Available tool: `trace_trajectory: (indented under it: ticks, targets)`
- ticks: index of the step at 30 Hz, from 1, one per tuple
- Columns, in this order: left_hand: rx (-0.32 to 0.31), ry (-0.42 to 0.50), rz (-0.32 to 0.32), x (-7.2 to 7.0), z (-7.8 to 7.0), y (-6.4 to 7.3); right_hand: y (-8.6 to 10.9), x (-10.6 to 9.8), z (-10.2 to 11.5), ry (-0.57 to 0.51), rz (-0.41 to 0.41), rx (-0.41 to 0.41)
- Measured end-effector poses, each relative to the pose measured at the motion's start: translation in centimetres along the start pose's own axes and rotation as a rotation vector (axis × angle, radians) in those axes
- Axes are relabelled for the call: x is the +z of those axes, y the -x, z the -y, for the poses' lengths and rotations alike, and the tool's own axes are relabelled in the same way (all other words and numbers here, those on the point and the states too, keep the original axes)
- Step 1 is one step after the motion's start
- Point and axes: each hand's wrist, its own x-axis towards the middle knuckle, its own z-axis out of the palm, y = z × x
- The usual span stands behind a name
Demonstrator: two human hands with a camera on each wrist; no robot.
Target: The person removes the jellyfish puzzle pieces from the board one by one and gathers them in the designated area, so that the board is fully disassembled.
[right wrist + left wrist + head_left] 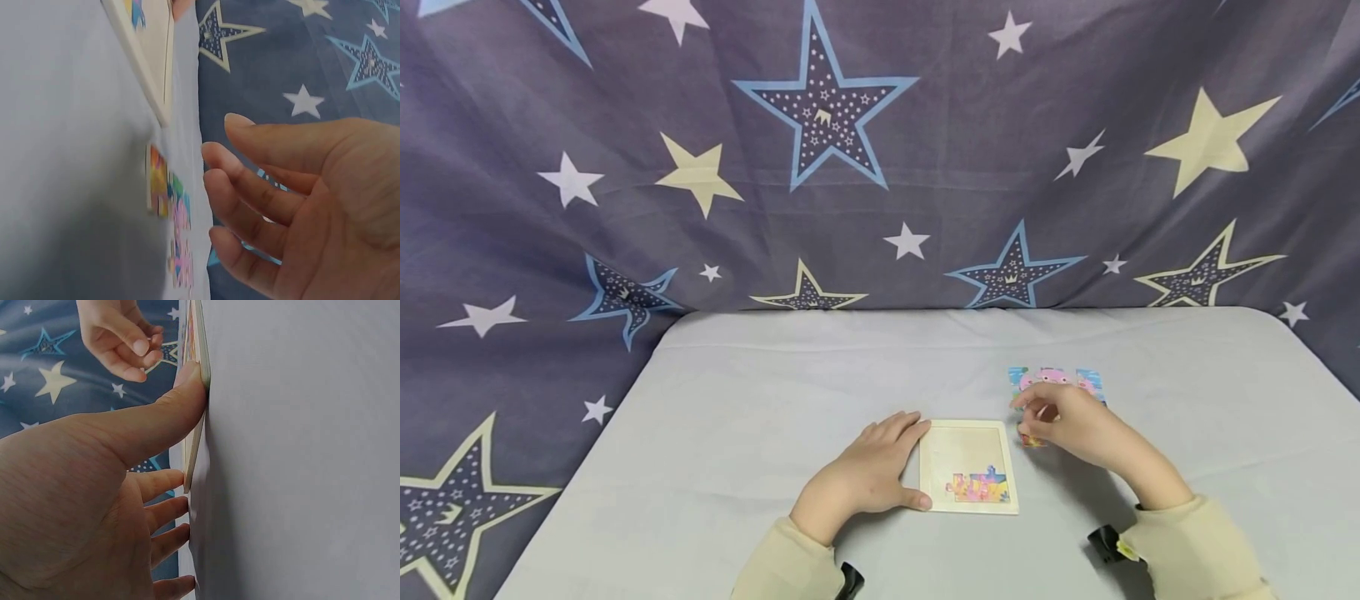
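A cream puzzle tray (966, 447) lies on the bed-like surface, with several joined jigsaw pieces (979, 489) along its lower right. My left hand (872, 471) rests at the tray's left side, fairly straight fingers on the cloth, index tip by the upper corner, thumb touching the lower corner. To the right of the tray, my right hand (1070, 421) hovers over loose jigsaw pieces (1089, 382). Its fingers are loosely bent, thumb apart from them, and nothing shows between them in the right wrist view. An orange-and-yellow piece (157, 181) lies nearest below that hand.
Pale grey cloth (760, 400) covers the flat surface. Behind it and on the left hangs a dark star-patterned curtain (865, 208). A black strap part (1106, 544) sits at the right sleeve, another (850, 581) at the left.
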Motion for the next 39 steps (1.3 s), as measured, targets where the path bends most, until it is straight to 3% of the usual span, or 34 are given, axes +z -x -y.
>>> trace_trajectory:
  ticks: [8, 25, 39]
  targets:
    - [0.001, 0.000, 0.001, 0.0, 0.0, 0.0, 0.1, 1.3, 1.6, 0.083, 0.031, -0.051]
    - [0.009, -0.005, -0.004, -0.1, 0.0, 0.0, 0.7, 3.9, 3.9, 0.119, 0.156, -0.075]
    - [0.015, -0.006, -0.010, -0.1, 0.1, 0.1, 0.8, 5.2, 3.6, 0.202, 0.212, -0.131]
